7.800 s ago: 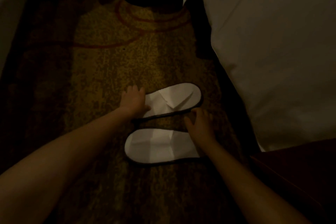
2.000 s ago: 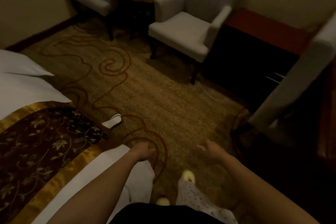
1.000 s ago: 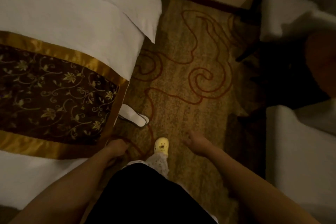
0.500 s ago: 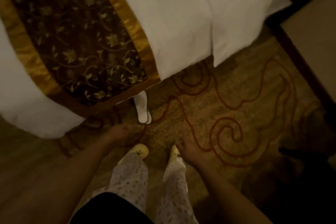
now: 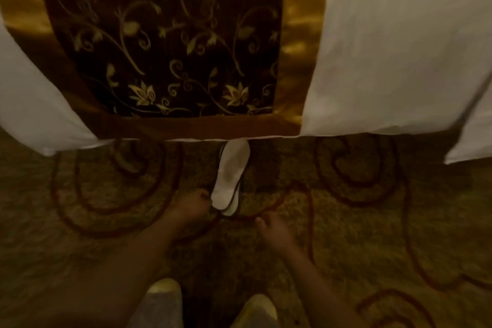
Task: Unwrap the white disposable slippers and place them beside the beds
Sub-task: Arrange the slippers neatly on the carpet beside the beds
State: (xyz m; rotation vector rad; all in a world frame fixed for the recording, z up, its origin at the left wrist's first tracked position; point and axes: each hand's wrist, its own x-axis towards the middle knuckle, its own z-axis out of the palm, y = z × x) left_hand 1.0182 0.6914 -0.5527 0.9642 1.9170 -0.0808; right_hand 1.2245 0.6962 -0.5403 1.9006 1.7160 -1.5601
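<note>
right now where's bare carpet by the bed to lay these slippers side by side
Bare carpet runs right of the stacked slippers, below the white sheet, and left of them under the runner. It is crowded near the left hand, right hand and the feet.

Stacked white disposable slippers (image 5: 229, 181), dark-edged at the sole rim, lie just beside the left hand (image 5: 190, 206) and ahead of the right hand (image 5: 275, 230). Beyond both hands: a dark brown bed runner (image 5: 165, 42) patterned with pale gold vines and flowers, bordered in shiny gold satin (brown band along its lower hem). White bed linen (image 5: 394, 48) flanks it. Under the hands, a mottled olive-gold carpet (image 5: 372, 221) carries dark red scroll lines. Pale yellow footwear (image 5: 163, 286) shows nearest the viewer.
</note>
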